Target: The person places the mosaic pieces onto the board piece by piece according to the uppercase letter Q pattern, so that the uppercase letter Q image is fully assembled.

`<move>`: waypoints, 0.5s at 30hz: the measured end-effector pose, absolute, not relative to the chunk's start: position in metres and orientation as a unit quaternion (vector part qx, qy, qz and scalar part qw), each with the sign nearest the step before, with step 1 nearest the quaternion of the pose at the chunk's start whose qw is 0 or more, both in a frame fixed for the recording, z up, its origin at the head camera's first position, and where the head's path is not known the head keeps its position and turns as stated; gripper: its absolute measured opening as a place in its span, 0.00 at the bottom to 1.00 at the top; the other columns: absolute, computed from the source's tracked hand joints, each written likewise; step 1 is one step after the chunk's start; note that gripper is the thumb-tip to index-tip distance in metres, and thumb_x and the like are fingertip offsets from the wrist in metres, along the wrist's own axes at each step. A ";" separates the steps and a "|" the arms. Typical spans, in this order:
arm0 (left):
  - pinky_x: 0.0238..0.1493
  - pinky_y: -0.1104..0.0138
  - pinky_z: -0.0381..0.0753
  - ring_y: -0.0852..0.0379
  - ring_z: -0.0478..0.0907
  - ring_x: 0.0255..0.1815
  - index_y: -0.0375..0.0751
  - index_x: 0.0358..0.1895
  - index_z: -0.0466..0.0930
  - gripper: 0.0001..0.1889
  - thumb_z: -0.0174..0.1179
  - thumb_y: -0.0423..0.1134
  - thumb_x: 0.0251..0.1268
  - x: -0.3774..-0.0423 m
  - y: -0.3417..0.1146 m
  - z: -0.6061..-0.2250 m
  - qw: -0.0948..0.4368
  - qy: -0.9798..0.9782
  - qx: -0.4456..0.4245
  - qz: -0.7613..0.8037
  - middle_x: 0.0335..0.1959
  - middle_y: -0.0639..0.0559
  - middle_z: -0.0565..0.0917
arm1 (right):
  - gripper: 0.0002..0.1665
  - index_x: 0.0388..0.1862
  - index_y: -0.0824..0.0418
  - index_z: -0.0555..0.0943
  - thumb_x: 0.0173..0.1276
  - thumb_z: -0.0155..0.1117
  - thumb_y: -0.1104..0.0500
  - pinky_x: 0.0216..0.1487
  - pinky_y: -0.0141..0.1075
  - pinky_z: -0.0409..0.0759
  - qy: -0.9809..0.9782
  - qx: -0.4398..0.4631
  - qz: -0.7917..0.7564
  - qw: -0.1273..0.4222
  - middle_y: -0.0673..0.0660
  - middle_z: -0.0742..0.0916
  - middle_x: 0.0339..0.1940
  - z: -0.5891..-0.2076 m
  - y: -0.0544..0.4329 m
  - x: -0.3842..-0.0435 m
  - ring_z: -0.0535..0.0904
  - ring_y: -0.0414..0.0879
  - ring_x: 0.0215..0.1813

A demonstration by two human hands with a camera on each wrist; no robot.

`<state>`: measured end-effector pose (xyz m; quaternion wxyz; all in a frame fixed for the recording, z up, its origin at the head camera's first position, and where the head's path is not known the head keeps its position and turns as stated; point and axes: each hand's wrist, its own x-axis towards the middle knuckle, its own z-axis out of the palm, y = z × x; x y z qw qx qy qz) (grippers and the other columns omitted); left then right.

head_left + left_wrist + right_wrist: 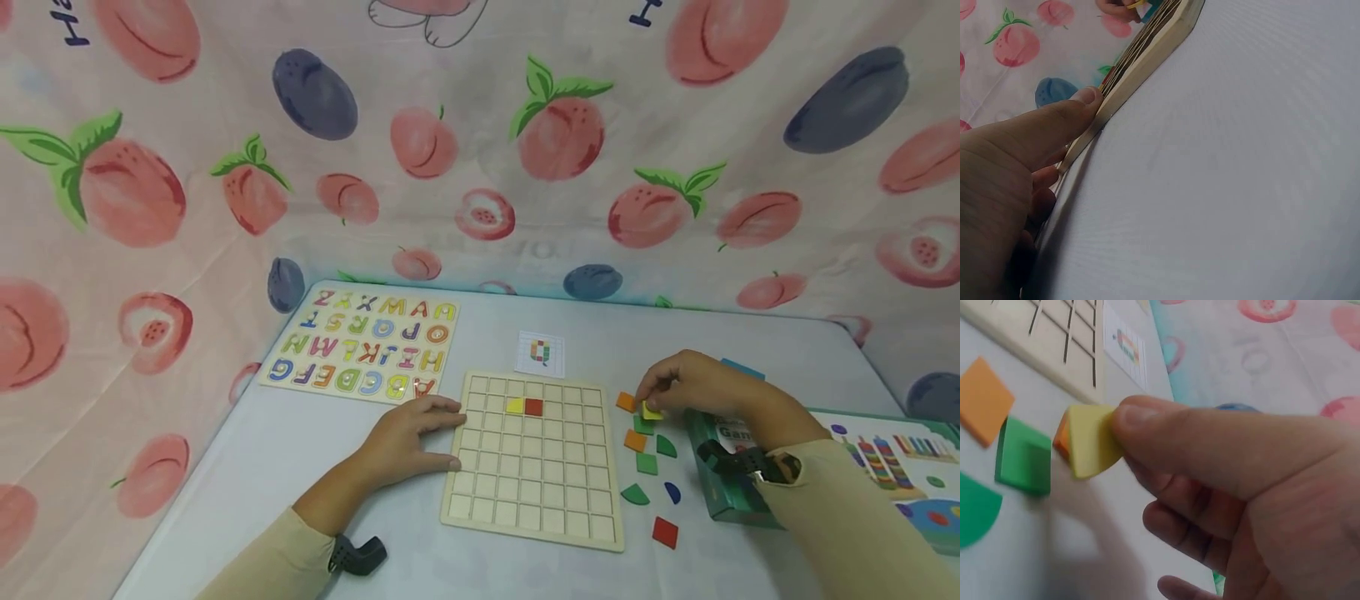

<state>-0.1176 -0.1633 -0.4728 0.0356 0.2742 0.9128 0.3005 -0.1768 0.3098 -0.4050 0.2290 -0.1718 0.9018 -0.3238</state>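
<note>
Between thumb and fingers, my right hand [693,383] pinches a yellow quarter-circle tile [1092,440], held above the loose tiles right of the board. A wooden grid board [536,467] lies flat on the table. In its upper rows a yellow tile [515,406] sits beside a red square tile [533,407]. My left hand [401,442] rests against the board's left edge with fingers extended, and its thumb [1079,109] touches the rim in the left wrist view. Close under the right hand are a green square tile [1024,456] and an orange tile [985,400].
Behind the board lies a pattern card [540,353]. A wooden alphabet board [363,343] is at the back left. Right of the grid are a green quarter-circle tile [635,495], a blue half-circle tile [672,492] and a red tile [665,532]. A green game box [723,492] stands under the right forearm.
</note>
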 end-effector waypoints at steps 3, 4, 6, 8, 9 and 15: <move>0.71 0.54 0.77 0.55 0.76 0.71 0.52 0.66 0.87 0.34 0.84 0.53 0.54 -0.119 -0.163 -0.475 0.033 0.912 0.277 0.300 0.68 0.61 0.81 | 0.05 0.43 0.55 0.93 0.70 0.75 0.59 0.38 0.39 0.80 0.897 -0.182 -0.337 0.219 0.50 0.90 0.38 -0.405 0.305 -0.179 0.78 0.50 0.41; 0.71 0.54 0.77 0.55 0.76 0.71 0.52 0.66 0.87 0.34 0.84 0.53 0.54 -0.119 -0.163 -0.475 0.033 0.912 0.277 0.300 0.68 0.61 0.81 | 0.05 0.43 0.55 0.93 0.70 0.75 0.59 0.38 0.38 0.80 0.897 -0.183 -0.338 0.218 0.49 0.90 0.37 -0.404 0.303 -0.179 0.78 0.50 0.41; 0.71 0.54 0.77 0.55 0.76 0.71 0.52 0.66 0.87 0.34 0.84 0.53 0.53 -0.120 -0.163 -0.475 0.034 0.913 0.276 0.300 0.68 0.61 0.81 | 0.04 0.42 0.54 0.93 0.71 0.75 0.58 0.40 0.39 0.80 0.897 -0.184 -0.338 0.218 0.49 0.90 0.37 -0.405 0.298 -0.180 0.78 0.50 0.41; 0.71 0.54 0.77 0.55 0.76 0.71 0.52 0.66 0.88 0.34 0.84 0.53 0.53 -0.119 -0.164 -0.476 0.035 0.913 0.274 0.299 0.68 0.61 0.81 | 0.04 0.42 0.53 0.93 0.70 0.76 0.58 0.42 0.40 0.79 0.897 -0.182 -0.338 0.219 0.48 0.90 0.37 -0.406 0.290 -0.181 0.78 0.50 0.42; 0.71 0.53 0.77 0.55 0.76 0.71 0.52 0.66 0.88 0.34 0.84 0.53 0.53 -0.119 -0.164 -0.475 0.036 0.914 0.273 0.298 0.68 0.61 0.81 | 0.03 0.41 0.53 0.93 0.71 0.75 0.58 0.43 0.41 0.78 0.896 -0.181 -0.340 0.219 0.48 0.90 0.37 -0.407 0.286 -0.181 0.78 0.50 0.42; 0.71 0.53 0.77 0.55 0.77 0.70 0.53 0.66 0.88 0.34 0.84 0.53 0.54 -0.119 -0.164 -0.476 0.033 0.913 0.275 0.300 0.68 0.62 0.81 | 0.04 0.41 0.57 0.92 0.71 0.74 0.60 0.40 0.39 0.82 0.883 -0.192 -0.364 0.226 0.51 0.89 0.34 -0.411 0.269 -0.184 0.81 0.49 0.37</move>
